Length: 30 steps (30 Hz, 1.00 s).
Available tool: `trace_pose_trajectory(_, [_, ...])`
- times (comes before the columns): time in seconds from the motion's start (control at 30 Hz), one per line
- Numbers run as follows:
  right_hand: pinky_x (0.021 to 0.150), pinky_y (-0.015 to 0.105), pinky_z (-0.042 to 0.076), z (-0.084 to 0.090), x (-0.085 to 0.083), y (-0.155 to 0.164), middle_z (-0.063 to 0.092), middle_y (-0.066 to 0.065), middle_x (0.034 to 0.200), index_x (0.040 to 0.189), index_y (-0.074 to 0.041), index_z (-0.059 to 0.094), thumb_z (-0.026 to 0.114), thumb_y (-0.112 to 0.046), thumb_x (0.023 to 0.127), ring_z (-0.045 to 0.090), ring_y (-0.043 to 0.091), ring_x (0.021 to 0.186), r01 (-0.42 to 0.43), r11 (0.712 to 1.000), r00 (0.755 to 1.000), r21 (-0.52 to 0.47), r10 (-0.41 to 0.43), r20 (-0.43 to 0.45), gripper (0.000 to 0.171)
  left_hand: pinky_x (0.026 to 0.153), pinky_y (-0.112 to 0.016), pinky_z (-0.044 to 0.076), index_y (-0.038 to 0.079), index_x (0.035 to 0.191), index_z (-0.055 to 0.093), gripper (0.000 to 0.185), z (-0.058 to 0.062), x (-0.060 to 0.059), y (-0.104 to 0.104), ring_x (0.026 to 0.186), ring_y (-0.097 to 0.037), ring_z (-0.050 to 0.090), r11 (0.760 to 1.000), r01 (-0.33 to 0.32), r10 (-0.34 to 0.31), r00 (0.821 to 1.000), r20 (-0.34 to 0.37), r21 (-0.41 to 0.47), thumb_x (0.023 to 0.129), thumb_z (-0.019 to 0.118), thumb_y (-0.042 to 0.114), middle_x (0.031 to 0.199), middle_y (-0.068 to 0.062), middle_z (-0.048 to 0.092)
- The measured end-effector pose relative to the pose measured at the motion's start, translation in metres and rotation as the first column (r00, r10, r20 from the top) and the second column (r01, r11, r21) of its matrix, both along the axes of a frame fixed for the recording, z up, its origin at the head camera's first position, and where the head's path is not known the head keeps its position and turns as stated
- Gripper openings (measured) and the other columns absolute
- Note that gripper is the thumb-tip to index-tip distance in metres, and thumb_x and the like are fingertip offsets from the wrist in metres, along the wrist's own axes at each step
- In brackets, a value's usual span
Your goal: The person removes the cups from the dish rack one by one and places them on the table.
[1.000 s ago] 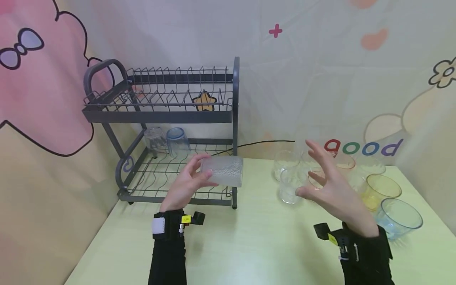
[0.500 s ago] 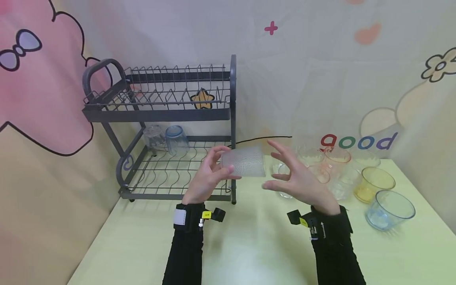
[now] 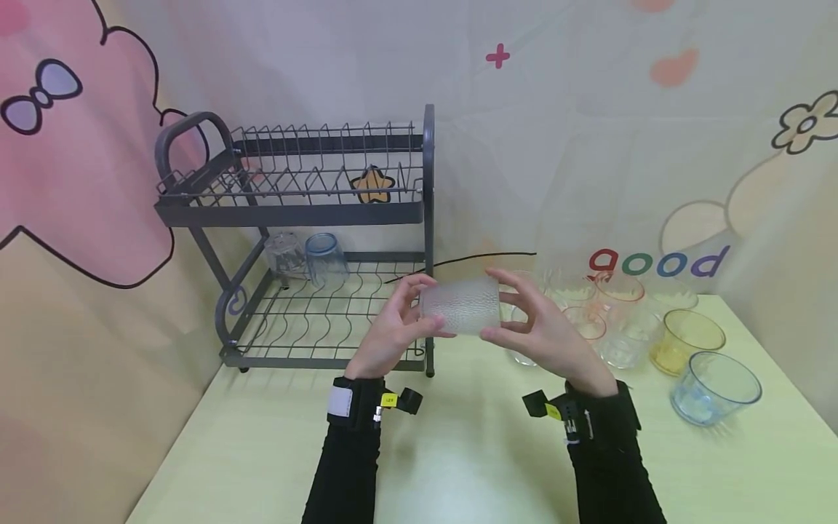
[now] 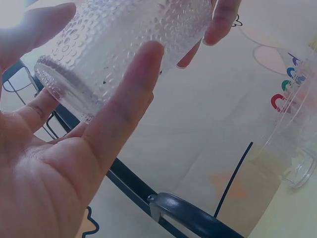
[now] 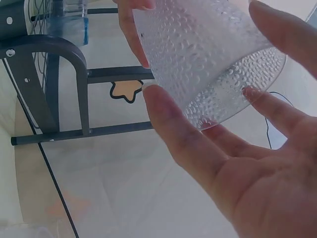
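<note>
The frosted dimpled glass (image 3: 462, 304) is held in the air between both hands, lying on its side with its long axis running left to right, above the near edge of the table (image 3: 458, 451) and just in front of the right post of the dish rack (image 3: 428, 240).

Left hand (image 3: 391, 333): its fingers and thumb are curled round the glass's left end. The left wrist view shows the thick base (image 4: 64, 89) toward the palm, with the thumb (image 4: 129, 104) lying along the wall.

Right hand (image 3: 546, 331): it grips the opposite end. The right wrist view shows the open rim (image 5: 247, 94) facing this palm, with the thumb (image 5: 183, 139) below the glass and the fingers over the top. Both hands are clamped on the same glass, neither plainly nearer than the other; the glass is level, or close to it.

Surroundings: left of and beyond the grip is the rack's lower wire shelf (image 3: 314, 320), which carries a clear tumbler (image 3: 284, 255) and a blue tumbler (image 3: 325, 258), both upturned, at its back left. The rest of that shelf shows only wire. The upper tier (image 3: 294, 182) holds nothing that can be made out.

To the right of the grip, near the right hand, stands a cluster of clear glasses (image 3: 615, 320), with a yellow cup (image 3: 687, 340) and a blue cup (image 3: 715, 389) farther right. The pale green table surface is flat and matt.
</note>
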State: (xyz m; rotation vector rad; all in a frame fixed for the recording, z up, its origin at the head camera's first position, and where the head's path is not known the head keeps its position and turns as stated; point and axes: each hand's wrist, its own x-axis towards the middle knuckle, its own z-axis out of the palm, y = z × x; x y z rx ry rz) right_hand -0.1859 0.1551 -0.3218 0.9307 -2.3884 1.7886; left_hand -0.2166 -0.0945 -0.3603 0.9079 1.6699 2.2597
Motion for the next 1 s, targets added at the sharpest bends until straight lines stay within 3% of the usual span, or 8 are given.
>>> trace_pose_trajectory(0.3, [0.082,0.038,0.056,-0.002,0.0,0.006,0.037,0.005,0.146,0.148,-0.022,0.038,0.079,-0.009,0.083,0.049,0.034,0.125,0.015,1.0,0.999,0.013,-0.016,0.032,0.078,0.09,-0.056,0.05,0.007,0.142,0.034,0.059,-0.004,0.001,0.0,0.127,-0.036,0.047,0.999,0.0,0.0,1.0,0.002,-0.054,0.092,0.064,0.003,0.146,-0.014,0.034])
trace_pose_trajectory(0.43, [0.081,0.038,0.057,-0.002,0.0,0.009,0.038,0.006,0.145,0.147,-0.02,0.04,0.08,-0.009,0.082,0.05,0.034,0.124,0.004,1.0,0.999,0.025,-0.005,0.035,0.077,0.092,-0.053,0.05,0.004,0.144,0.034,0.061,-0.007,0.002,-0.002,0.132,-0.032,0.044,0.994,-0.01,0.01,1.0,-0.001,-0.109,0.092,0.067,0.008,0.146,-0.013,0.036])
trace_pose_trajectory(0.53, [0.079,0.037,0.058,-0.003,-0.001,0.014,0.04,0.007,0.143,0.146,-0.022,0.042,0.08,-0.012,0.083,0.058,0.034,0.115,0.018,0.998,0.999,0.053,-0.02,0.041,0.074,0.093,-0.049,0.05,0.006,0.146,0.037,0.061,-0.008,0.0,-0.003,0.132,-0.03,0.044,0.984,0.0,-0.005,1.0,-0.027,-0.175,0.093,0.068,0.012,0.146,-0.012,0.038])
trace_pose_trajectory(0.67, [0.079,0.036,0.058,-0.003,-0.001,0.024,0.043,0.005,0.141,0.145,-0.025,0.043,0.08,-0.018,0.083,0.062,0.033,0.11,0.058,0.991,0.997,0.12,-0.064,0.041,0.072,0.098,-0.044,0.048,0.016,0.148,0.04,0.062,-0.006,-0.002,-0.01,0.132,-0.026,0.046,0.943,-0.008,-0.026,0.995,-0.097,-0.331,0.093,0.069,0.019,0.149,-0.003,0.04])
trace_pose_trajectory(0.8, [0.083,0.034,0.056,-0.003,0.0,0.033,0.044,0.002,0.143,0.147,-0.024,0.042,0.08,-0.024,0.084,0.053,0.031,0.121,0.093,0.978,0.995,0.187,-0.095,0.005,0.073,0.101,-0.043,0.046,0.02,0.15,0.037,0.065,-0.002,-0.001,-0.022,0.134,-0.022,0.043,0.892,-0.05,-0.019,0.989,-0.148,-0.449,0.094,0.068,0.025,0.152,0.003,0.039])
trace_pose_trajectory(0.93, [0.081,0.032,0.057,-0.003,0.001,0.041,0.044,-0.002,0.145,0.147,-0.03,0.042,0.079,-0.028,0.084,0.052,0.028,0.123,0.105,0.965,0.994,0.241,-0.104,-0.017,0.073,0.1,-0.045,0.046,0.019,0.149,0.039,0.063,0.0,0.0,-0.034,0.134,-0.022,0.043,0.863,-0.112,0.035,0.986,-0.163,-0.492,0.094,0.068,0.027,0.15,0.001,0.041])
trace_pose_trajectory(1.0, [0.078,0.031,0.057,-0.002,0.001,0.047,0.044,-0.002,0.144,0.146,-0.031,0.042,0.079,-0.029,0.084,0.053,0.028,0.122,0.106,0.956,0.994,0.273,-0.103,-0.025,0.073,0.098,-0.046,0.047,0.02,0.148,0.042,0.062,0.0,-0.001,-0.039,0.133,-0.022,0.045,0.837,-0.162,0.079,0.981,-0.178,-0.522,0.093,0.069,0.029,0.148,0.001,0.043])
